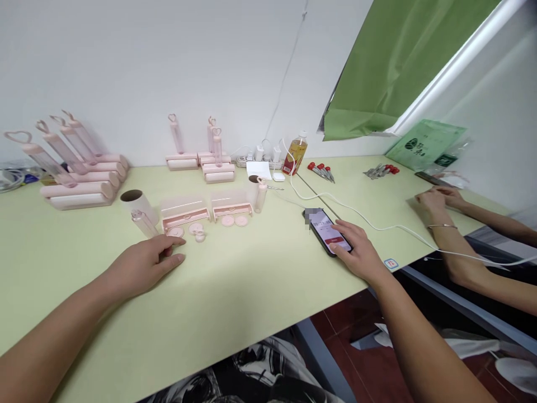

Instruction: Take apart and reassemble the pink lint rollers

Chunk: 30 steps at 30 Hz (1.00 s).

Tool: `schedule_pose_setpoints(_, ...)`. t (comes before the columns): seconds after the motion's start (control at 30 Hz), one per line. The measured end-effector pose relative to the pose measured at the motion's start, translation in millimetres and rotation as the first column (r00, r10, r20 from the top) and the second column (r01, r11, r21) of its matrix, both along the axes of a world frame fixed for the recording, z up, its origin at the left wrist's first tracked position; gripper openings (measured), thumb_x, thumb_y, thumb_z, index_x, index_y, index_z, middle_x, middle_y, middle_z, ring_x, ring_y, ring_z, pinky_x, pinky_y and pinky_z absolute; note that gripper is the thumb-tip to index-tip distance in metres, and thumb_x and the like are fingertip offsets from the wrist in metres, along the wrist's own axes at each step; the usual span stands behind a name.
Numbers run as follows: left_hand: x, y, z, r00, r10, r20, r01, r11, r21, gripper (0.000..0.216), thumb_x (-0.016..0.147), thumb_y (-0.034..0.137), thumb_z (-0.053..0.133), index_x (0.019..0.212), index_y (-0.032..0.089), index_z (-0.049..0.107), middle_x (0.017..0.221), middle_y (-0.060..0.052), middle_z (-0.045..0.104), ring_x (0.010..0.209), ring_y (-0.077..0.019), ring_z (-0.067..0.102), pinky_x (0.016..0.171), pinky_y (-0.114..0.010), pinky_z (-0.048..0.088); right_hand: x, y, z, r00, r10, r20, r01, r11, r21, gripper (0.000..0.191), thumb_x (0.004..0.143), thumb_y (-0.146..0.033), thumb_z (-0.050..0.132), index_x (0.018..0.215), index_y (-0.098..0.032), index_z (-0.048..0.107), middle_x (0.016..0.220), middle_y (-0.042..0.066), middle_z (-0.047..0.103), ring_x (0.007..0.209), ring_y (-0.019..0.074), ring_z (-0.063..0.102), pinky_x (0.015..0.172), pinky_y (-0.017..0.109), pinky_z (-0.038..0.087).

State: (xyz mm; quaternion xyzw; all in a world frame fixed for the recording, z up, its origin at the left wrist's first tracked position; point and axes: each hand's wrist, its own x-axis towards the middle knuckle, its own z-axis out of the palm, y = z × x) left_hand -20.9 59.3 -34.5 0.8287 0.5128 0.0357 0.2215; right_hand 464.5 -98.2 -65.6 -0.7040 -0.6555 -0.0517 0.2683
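Left hand (145, 263) is resting palm-down on the bench (235, 291), fingers loosely extended, gripping nothing. Its fingertips are lying just beside a pink disc (175, 231) and near a small cap (200, 236). A clear tube (144, 223) and a cardboard roll (138, 204) are sitting just behind the hand.

Right hand (356, 252) is lying open over the near end of the phone (328, 230), fingers touching its screen, not gripping it. The phone is lying flat near the bench's front edge, right of centre, screen lit. A white cable (377, 226) is running from the power strip (260, 159) past the phone and off the right side.

Behind the discs, two pink trays (184, 211) are sitting side by side, with two more discs (234, 220) in front of the right one. A part-built roller (259, 193) is standing upright beside them. Finished pink rollers (79, 179) are lying stacked at far left; three more (210, 159) are standing against the wall.

A drink bottle (296, 154) is standing near the power strip. Red-handled screwdrivers (321, 170) are lying right of it, and more tools (380, 170) further right. A green bag (425, 145) is lying at the far right corner.

Another person's arms (444, 224) are resting on the bench at right, well apart from the phone.
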Motion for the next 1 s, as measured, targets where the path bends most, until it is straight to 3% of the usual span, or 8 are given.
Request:
schedule_pose_setpoints(0.27, 1, 0, -0.6, 1.0, 0.0, -0.003, 0.0, 1.0, 0.0, 0.056, 0.085, 0.062, 0.043, 0.125, 0.027, 0.058, 0.079, 0.0, 0.062, 0.07, -0.0191, 0.059, 0.065, -0.028, 0.044, 0, -3, 1.8, 0.999, 0.046, -0.001, -0.046, 0.998, 0.032, 0.046, 0.086, -0.043, 0.057, 0.127, -0.024, 0.055, 0.136, 0.013, 0.054, 0.129, 0.031, 0.045, 0.106, 0.051, 0.037)
schedule_pose_setpoints(0.53, 0, 0, -0.1, 1.0, 0.001, 0.015, -0.001, 1.0, 0.006, 0.055, 0.083, 0.06, 0.045, 0.124, 0.026, 0.06, 0.078, 0.0, 0.063, 0.069, -0.0189, 0.059, 0.064, -0.027, 0.043, -12, -2, 10.0, 0.988, 0.133, 0.075, -0.129, 0.99, -0.056, 0.07, 0.081, -0.046, 0.064, 0.142, -0.024, 0.038, 0.143, 0.013, 0.047, 0.132, 0.0324, 0.041, 0.109, 0.052, 0.034)
schedule_pose_setpoints(0.83, 1, 0, -0.1, 1.0, 0.003, 0.019, -0.003, 1.0, -0.001, 0.055, 0.083, 0.06, 0.045, 0.123, 0.026, 0.06, 0.078, 0.0, 0.063, 0.069, -0.0185, 0.059, 0.064, -0.027, 0.044, -9, -1, 6.3, 0.997, 0.059, 0.052, -0.058, 0.998, -0.032, 0.065, 0.081, -0.048, 0.064, 0.138, -0.024, 0.044, 0.141, 0.013, 0.048, 0.132, 0.0317, 0.041, 0.107, 0.051, 0.037)
schedule_pose_setpoints(1.0, 1, 0, -0.9, 1.0, 0.009, 0.007, -0.009, 1.0, 0.002, 0.055, 0.084, 0.061, 0.044, 0.124, 0.028, 0.059, 0.08, 0.0, 0.063, 0.07, -0.0186, 0.059, 0.064, -0.028, 0.044, -4, -1, 3.5, 0.999, -0.003, 0.053, 0.001, 0.999, 0.032, 0.057, 0.082, -0.049, 0.06, 0.131, -0.021, 0.051, 0.127, 0.015, 0.058, 0.119, 0.0336, 0.051, 0.099, 0.052, 0.042)
